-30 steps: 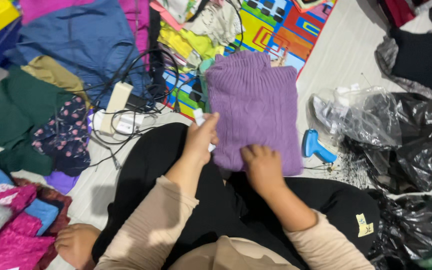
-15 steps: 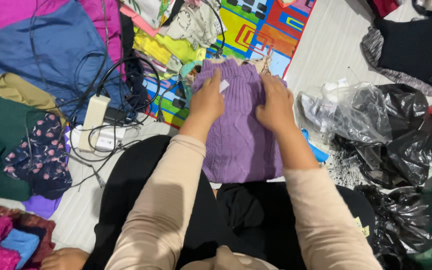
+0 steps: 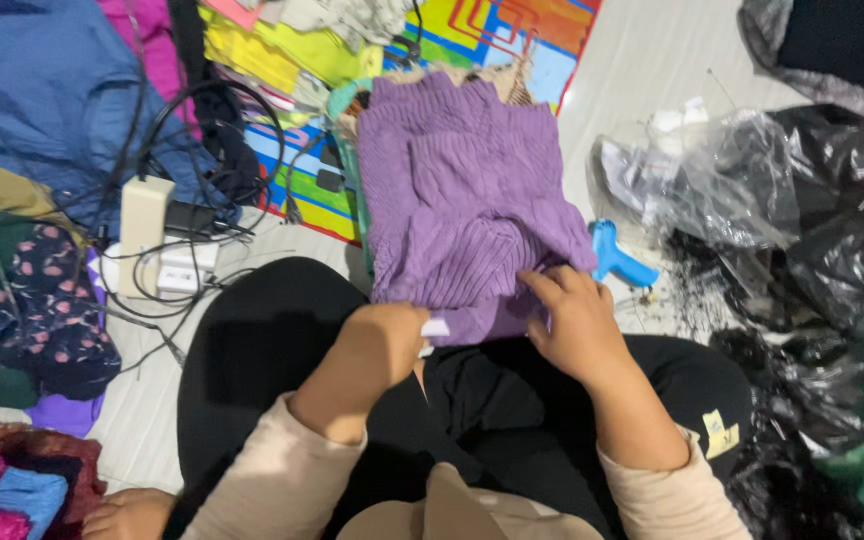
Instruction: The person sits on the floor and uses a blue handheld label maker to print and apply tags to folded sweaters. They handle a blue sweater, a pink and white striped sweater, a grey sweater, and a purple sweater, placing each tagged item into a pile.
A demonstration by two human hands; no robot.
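Head view, purple sweater (image 3: 462, 200), hem in both grips

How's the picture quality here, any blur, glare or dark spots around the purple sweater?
Head view: even, soft light with no hard shadows; the purple sweater is sharp enough to show its ribbing; both hands, left hand and right hand, look slightly soft; faint sheen on the clear plastic bag.
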